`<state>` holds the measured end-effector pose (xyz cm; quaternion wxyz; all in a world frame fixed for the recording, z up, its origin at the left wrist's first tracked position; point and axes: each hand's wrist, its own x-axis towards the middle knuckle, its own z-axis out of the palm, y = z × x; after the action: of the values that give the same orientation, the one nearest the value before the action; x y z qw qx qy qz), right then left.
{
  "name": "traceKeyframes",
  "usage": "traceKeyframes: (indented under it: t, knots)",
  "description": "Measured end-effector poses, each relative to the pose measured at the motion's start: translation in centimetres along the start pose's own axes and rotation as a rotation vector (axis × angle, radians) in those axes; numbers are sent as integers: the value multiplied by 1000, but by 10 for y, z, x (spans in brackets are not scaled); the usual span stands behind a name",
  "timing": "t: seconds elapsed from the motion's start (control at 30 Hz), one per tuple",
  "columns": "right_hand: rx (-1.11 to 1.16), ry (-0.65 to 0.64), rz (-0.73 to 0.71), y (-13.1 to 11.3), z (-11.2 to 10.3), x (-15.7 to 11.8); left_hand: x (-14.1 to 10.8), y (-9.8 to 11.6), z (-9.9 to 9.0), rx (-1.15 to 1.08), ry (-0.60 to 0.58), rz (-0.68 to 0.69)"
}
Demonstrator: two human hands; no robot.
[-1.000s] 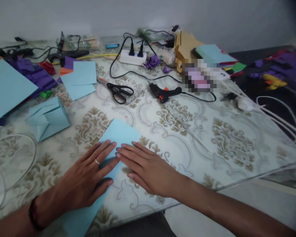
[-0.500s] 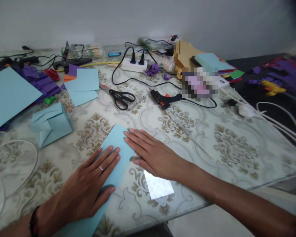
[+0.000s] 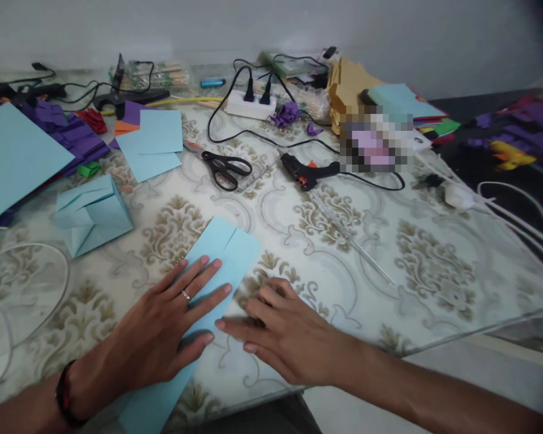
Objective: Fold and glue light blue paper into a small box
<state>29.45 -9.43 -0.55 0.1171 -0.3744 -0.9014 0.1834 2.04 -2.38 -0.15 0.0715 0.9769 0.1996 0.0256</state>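
Observation:
A folded strip of light blue paper [image 3: 219,241] lies aslant on the table, with a short slit or fold line near its far end. My left hand [image 3: 160,328], wearing a ring, rests flat on the strip with its fingers spread. Just right of the paper is my right hand [image 3: 289,337]; its index fingertip reaches the paper's right edge while the other fingers curl and the thumb stands apart. It holds nothing. To the left sits a folded blue paper shape [image 3: 95,214].
Black-handled scissors [image 3: 226,169] and a black glue gun [image 3: 305,172] lie beyond the paper. A white power strip [image 3: 250,105] stands near the wall. Blue sheets [image 3: 18,160] and purple crepe paper [image 3: 84,144] are at left. Wire hoops [image 3: 67,274] lie at the near left.
My right hand has drawn back toward me from the strip's far end to its right edge, its fingers now partly curled. My left hand stays on the paper, its index finger spread farther.

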Motion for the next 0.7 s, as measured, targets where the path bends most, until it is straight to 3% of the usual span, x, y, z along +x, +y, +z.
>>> traceKeyframes:
  t: [0.7]
  knots:
    - [46, 183, 130, 17, -10, 1, -1, 0, 0, -35, -12, -14]
